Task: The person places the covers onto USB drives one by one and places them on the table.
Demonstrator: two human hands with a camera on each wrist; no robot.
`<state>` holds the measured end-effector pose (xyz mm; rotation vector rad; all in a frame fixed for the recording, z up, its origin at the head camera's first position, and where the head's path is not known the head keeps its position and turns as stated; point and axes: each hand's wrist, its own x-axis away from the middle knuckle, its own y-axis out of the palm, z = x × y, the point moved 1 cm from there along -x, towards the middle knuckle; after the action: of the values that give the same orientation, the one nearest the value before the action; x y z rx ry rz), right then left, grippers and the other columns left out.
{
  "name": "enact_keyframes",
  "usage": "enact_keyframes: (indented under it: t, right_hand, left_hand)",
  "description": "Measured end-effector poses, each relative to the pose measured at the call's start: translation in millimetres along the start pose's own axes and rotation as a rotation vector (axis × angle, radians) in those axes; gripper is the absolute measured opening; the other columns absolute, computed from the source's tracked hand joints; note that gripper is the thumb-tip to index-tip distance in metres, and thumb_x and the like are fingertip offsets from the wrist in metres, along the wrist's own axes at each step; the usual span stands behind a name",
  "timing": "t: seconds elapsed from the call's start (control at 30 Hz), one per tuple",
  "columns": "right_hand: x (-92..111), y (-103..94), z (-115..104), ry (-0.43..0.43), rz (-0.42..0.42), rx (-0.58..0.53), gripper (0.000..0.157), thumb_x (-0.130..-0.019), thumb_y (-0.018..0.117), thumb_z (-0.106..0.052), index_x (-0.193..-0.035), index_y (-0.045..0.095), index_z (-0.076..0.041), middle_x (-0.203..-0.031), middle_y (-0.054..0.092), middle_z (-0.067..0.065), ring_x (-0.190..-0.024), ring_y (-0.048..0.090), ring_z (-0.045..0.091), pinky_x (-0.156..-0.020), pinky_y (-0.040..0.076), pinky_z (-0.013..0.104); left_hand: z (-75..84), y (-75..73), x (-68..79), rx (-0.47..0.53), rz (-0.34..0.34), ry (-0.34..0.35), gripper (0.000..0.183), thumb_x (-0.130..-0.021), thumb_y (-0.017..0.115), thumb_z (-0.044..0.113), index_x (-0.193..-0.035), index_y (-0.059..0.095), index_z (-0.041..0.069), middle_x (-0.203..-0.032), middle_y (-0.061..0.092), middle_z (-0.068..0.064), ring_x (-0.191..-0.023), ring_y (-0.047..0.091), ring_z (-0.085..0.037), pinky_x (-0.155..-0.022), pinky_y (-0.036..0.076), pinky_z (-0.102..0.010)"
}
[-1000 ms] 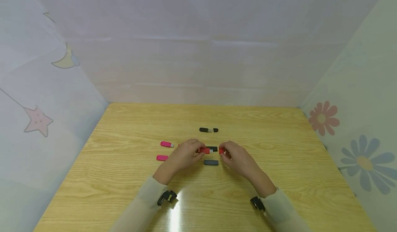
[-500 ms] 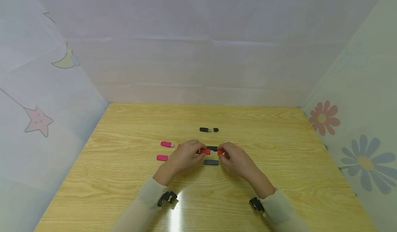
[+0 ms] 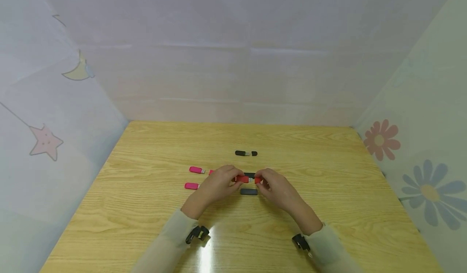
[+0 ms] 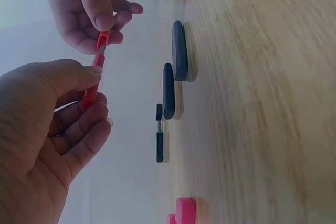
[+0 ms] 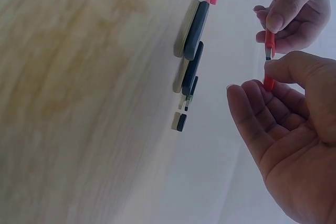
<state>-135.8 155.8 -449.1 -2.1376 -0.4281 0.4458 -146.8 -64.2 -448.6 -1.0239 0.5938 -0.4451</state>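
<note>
Between thumb and fingers, my left hand [image 3: 219, 180] pinches the body of a red USB stick [image 4: 92, 90], held up off the table. Its silver metal plug [image 5: 269, 54] points toward my right hand [image 3: 275, 185]. That hand pinches a small red cap [image 4: 103, 39] by its far end. The cap's mouth is right at the plug's tip, in line with the stick, and a bit of metal shows between body and cap. In the head view, both hands are over the middle of the table, close to a black USB stick [image 3: 249, 175] and a dark grey one [image 3: 249, 192].
Farther back on the wooden table [image 3: 310, 151] lies a black USB stick [image 3: 240, 153] with its plug bare and its black cap [image 3: 254, 153] beside it. Two pink USB sticks, one behind [image 3: 195, 170] and one in front [image 3: 191, 186], lie left of my left hand, which partly hides a small pink-red piece [image 3: 211, 172].
My right hand has moved left with the red cap, narrowing the gap to the stick's plug. The left hand has stayed nearly in place, drifting slightly toward me.
</note>
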Motion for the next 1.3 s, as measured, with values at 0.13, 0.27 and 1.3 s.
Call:
enact_keyframes:
  t: [0.13,0.27,1.3]
  right_hand:
    - [-0.1,0.4,-1.4,-0.012,0.006,0.001,0.018,-0.093,0.071,-0.007,-0.111,0.068,-0.006,-0.096,0.063,0.0,-0.074,0.052,0.007,-0.061,0.048,0.021]
    - [-0.1,1.0,-2.1,-0.017,0.008,0.007,0.019,-0.093,0.071,-0.007,-0.112,0.069,-0.007,-0.098,0.064,-0.001,-0.074,0.052,0.007,-0.062,0.048,0.021]
    - [1.7,3.7,-2.9,-0.043,0.037,0.02,0.018,-0.092,0.073,-0.008,-0.11,0.07,-0.008,-0.094,0.062,-0.003,-0.073,0.051,0.007,-0.061,0.047,0.02]
  left_hand:
    - [0.9,-0.2,-0.9,0.008,-0.007,-0.007,0.019,-0.094,0.075,0.017,-0.111,0.072,0.009,-0.099,0.069,0.001,-0.084,0.06,-0.008,-0.073,0.054,-0.02]
    - [1.7,-0.5,-1.6,0.005,-0.012,-0.01,0.018,-0.095,0.074,0.018,-0.111,0.072,0.01,-0.099,0.069,0.002,-0.084,0.059,-0.008,-0.073,0.053,-0.02]
    - [6.4,1.4,-1.3,0.01,-0.018,-0.008,0.019,-0.096,0.072,0.021,-0.112,0.072,0.011,-0.1,0.069,0.002,-0.087,0.061,-0.008,-0.076,0.054,-0.02]
